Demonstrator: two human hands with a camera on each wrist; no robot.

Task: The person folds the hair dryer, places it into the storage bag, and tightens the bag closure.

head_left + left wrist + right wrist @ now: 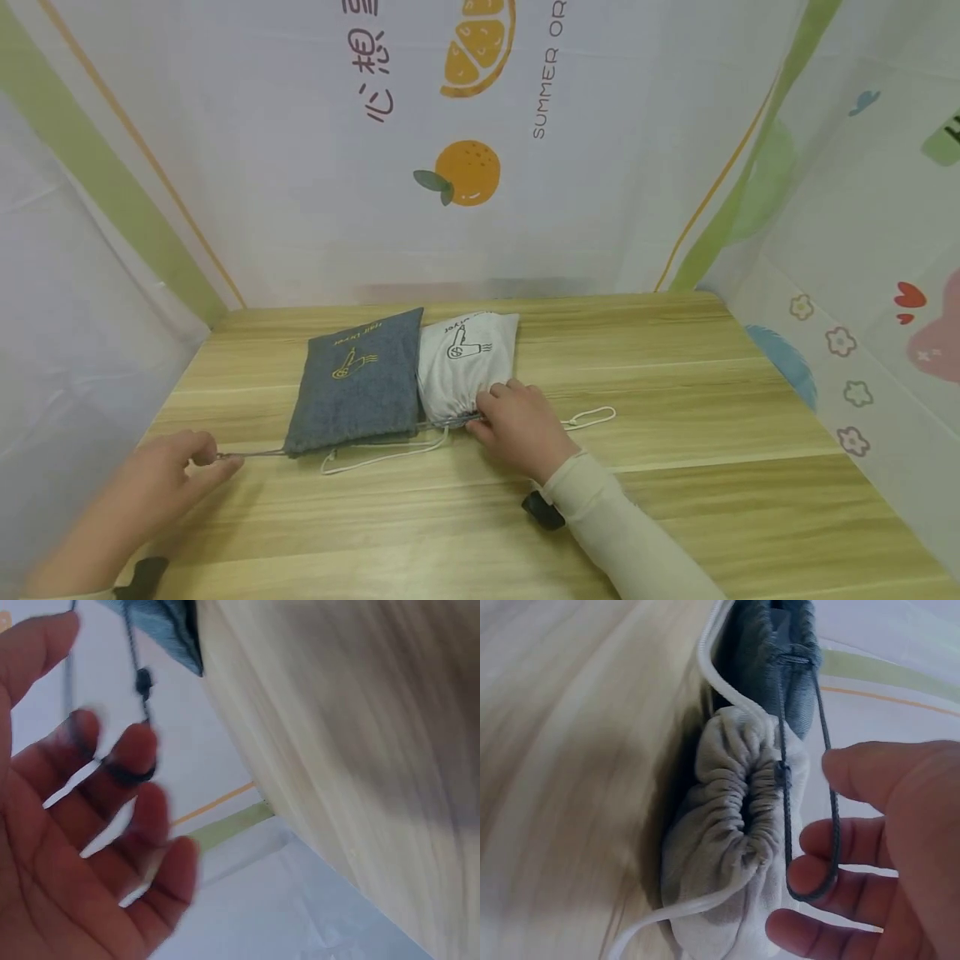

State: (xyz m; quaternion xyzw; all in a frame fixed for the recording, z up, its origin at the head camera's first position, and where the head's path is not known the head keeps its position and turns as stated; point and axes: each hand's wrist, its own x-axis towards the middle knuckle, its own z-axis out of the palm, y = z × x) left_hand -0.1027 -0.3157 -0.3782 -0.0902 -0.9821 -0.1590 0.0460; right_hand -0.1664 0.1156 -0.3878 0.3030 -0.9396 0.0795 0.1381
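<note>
A blue-grey drawstring bag (356, 383) with a yellow hair-dryer print lies on the table, overlapping a white drawstring bag (468, 367). Left of the grey bag, my left hand (168, 475) holds one loop of its dark drawstring (132, 645), hooked round curled fingers. The other loop of that dark drawstring (787, 825) is caught by the fingers of my right hand (528, 425), in front of the white bag. In the right wrist view the white bag's mouth (739, 802) is gathered tight, while the grey bag's mouth (784, 626) is partly open.
White cord loops (596, 417) trail from the white bag onto the wooden table (675, 517). A white curtain (322, 208) with orange prints hangs behind the table, and more printed cloth (862, 275) covers the right side.
</note>
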